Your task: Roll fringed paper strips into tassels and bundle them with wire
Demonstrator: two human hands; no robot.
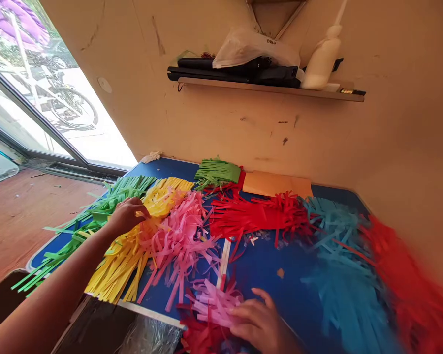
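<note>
Touching yellow fringe (pixel 114 273) with left hand (pixel 131 212), lilac fringe (pixel 212 301) with right hand (pixel 257 317), can't tell if pinching; tugging overlapped strips risks tearing.

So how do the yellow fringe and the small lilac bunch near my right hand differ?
The yellow fringe spreads long across the table; the lilac bunch is much shorter. The yellow fringe lies between green and pink strips, by your left hand; the lilac bunch sits against red strips, by your right hand. Both are cut into thin strips.
</note>
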